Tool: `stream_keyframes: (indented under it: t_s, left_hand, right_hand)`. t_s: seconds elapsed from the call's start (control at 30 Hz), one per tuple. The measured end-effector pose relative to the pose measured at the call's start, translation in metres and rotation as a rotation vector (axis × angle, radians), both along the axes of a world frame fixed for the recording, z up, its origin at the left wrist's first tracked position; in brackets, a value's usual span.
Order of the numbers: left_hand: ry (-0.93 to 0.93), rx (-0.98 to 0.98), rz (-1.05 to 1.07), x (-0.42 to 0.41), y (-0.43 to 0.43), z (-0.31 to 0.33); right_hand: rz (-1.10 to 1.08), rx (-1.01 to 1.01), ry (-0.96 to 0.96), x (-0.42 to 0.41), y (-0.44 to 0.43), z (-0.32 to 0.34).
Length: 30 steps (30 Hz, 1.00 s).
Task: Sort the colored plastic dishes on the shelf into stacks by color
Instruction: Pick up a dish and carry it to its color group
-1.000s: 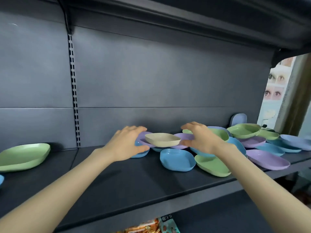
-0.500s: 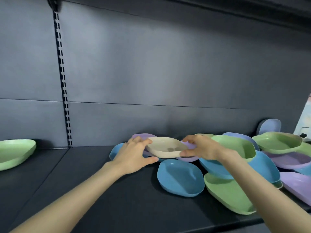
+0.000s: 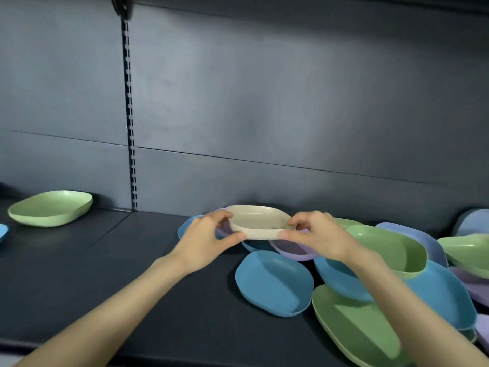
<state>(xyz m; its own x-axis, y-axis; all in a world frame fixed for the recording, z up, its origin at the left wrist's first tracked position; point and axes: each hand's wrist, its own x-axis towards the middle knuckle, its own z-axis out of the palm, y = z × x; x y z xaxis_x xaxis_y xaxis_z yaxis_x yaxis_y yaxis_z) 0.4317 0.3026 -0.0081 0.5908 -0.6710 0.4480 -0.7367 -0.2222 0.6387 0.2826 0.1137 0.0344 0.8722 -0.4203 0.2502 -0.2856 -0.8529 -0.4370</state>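
A beige dish point(image 3: 258, 221) is held just above the pile of dishes at the back of the dark shelf point(image 3: 105, 274). My left hand point(image 3: 205, 239) pinches its left rim and my right hand point(image 3: 317, 235) pinches its right rim. Under it lie a purple dish point(image 3: 293, 249) and a blue dish point(image 3: 186, 227), partly hidden by my hands. A blue dish point(image 3: 274, 283) lies in front. To the right, green point(image 3: 391, 247), blue point(image 3: 436, 295) and purple point(image 3: 428, 239) dishes overlap. Another green dish point(image 3: 354, 324) lies at the front right.
A lone green dish point(image 3: 51, 207) sits at the far left of the shelf, with a blue edge point(image 3: 3, 231) at the frame's left border. More green and purple dishes point(image 3: 468, 250) crowd the right edge. A slotted upright point(image 3: 129, 115) runs down the grey back wall.
Both hands have closed their pinch on the beige dish and raised it slightly off the pile. The camera has moved closer and turned left.
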Motion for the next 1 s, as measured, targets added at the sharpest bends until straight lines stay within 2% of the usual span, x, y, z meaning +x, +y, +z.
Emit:
stream_keyframes:
  t_s: [0.27,0.47,0.67,0.87,1.0]
  left_hand:
    - [0.231,-0.326,0.038,-0.005,0.057,0.016]
    - [0.345,-0.541,0.054,0.004,0.129,0.028]
    - [0.282,-0.587,0.134,0.019,0.229,0.029]
    - [0.264,-0.584,0.211,0.048,0.357,0.019]
    - [0.233,-0.580,0.252,0.069,0.425,0.017]
  right_hand:
    - [0.092,0.110,-0.367,0.019,0.057,0.012]
    - [0.245,0.209,-0.505,0.051,0.131,0.019]
    - [0.381,0.339,-0.563,0.090,0.220,0.013]
    - [0.494,0.623,-0.574,0.141,0.343,-0.006]
    - [0.576,0.709,-0.615,0.175,0.415,-0.015]
